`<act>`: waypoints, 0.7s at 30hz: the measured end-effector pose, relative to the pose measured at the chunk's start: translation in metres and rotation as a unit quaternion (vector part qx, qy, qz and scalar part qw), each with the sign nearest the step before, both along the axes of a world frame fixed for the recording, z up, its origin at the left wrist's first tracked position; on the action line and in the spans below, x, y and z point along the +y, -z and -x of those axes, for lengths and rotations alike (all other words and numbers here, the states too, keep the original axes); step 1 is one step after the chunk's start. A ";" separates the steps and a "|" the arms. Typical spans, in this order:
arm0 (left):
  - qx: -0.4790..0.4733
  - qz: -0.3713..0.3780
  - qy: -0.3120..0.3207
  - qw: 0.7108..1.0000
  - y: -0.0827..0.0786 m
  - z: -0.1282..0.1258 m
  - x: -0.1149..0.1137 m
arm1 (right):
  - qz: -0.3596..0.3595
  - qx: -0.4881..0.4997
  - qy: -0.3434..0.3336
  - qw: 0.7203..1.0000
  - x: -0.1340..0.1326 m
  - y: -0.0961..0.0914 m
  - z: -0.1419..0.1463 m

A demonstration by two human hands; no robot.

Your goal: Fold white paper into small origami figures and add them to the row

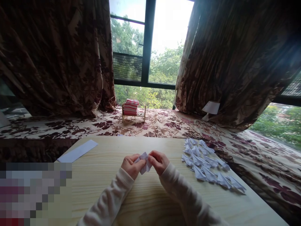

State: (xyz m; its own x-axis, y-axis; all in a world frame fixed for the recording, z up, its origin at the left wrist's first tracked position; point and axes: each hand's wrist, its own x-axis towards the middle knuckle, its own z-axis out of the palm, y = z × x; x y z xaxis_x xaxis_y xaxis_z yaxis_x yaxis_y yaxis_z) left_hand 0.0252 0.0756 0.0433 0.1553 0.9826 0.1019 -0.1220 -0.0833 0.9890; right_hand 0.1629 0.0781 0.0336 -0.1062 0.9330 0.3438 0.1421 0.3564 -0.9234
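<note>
Just above the middle of the table, a small piece of folded white paper (144, 169) is held between both hands. My left hand (132, 165) pinches its left side, with the thumb lying across the front. At its upper right edge, the fingertips of my right hand (159, 162) close on the paper. Creases and pointed corners show on it, but the fingers cover part of its shape. To the right lie several folded white paper pieces (202, 160) with pointed ends, grouped in rough rows.
A stack of white paper strips (78, 151) lies at the table's (113, 194) far left edge. Beyond, on a flower-patterned cloth, stand a small wooden rack (133, 116) with folded red-striped cloth (130, 107) and a white lamp (211, 108). Blurred blocks hide the lower left corner.
</note>
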 end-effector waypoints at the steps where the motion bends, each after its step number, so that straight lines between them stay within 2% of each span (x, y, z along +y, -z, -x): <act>1: 0.000 0.003 -0.003 1.000 0.002 0.000 0.001 | -0.001 -0.004 0.005 1.000 0.001 0.001 0.000; 8: -0.022 0.047 -0.038 0.998 0.005 0.000 0.006 | 0.003 -0.006 0.026 1.000 0.005 -0.001 -0.005; 14: -0.098 0.096 -0.083 0.987 0.001 0.001 0.008 | 0.011 0.053 0.022 0.998 0.000 -0.001 0.011; 17: -0.108 0.132 -0.081 0.982 0.001 0.001 0.008 | -0.017 0.050 0.042 0.998 0.002 0.000 0.011; 21: -0.097 0.156 -0.087 0.979 -0.004 0.004 0.007 | -0.094 0.011 0.121 0.988 0.001 -0.011 -0.003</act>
